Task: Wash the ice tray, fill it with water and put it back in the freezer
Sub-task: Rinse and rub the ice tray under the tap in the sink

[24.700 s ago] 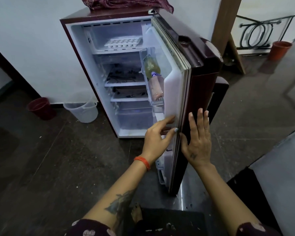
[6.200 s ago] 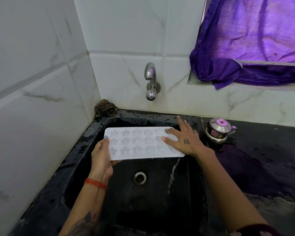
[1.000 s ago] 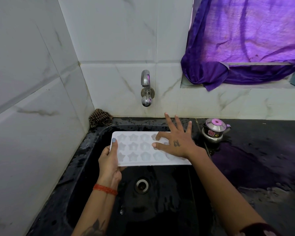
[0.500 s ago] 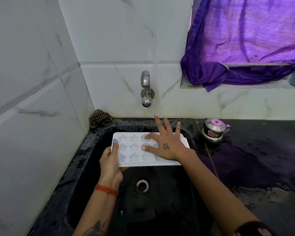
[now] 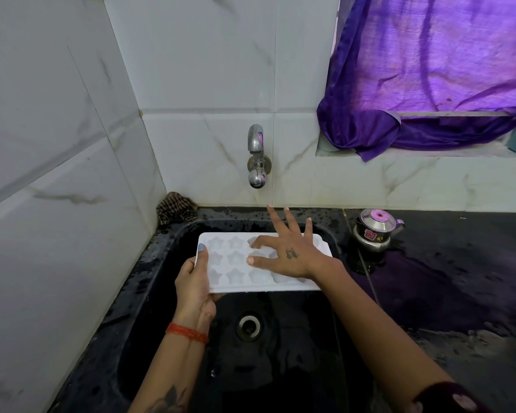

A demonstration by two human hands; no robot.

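- My left hand (image 5: 195, 281) grips the short left end of the ice tray (image 5: 236, 268), thumb flat on the top rim, the other fingers curled under it. I judge this one-end hold is there to leave the top face free for the other hand.
- The tray is held roughly level, cavities up, over the back half of the black sink (image 5: 149, 281). It sits at about 12 o'clock from the drain (image 5: 248, 327) and clear of the basin floor.
- My right hand (image 5: 283, 254) lies spread over the middle cavities, fingers wide and mostly straight; the forefinger and thumb tips touch the tray, and the longer fingers reach past its far edge toward the wall. It holds nothing. This looks like rubbing the star moulds clean.
- The tap (image 5: 257, 158) is on the back wall at 12 o'clock from the tray. I see no water running from it.
- I cannot tell whether the cavities hold any water.
- My read: the washing step is in hand; filling and the trip to the freezer are not yet done.
- A crumpled cloth (image 5: 176, 208) sits at the sink's 10 o'clock corner.
- A small steel kettle (image 5: 374, 229) stands on the wet counter (image 5: 459, 278) at 2 o'clock, well clear of the tray.
- A purple curtain (image 5: 429, 73) hangs over the sill at upper right.
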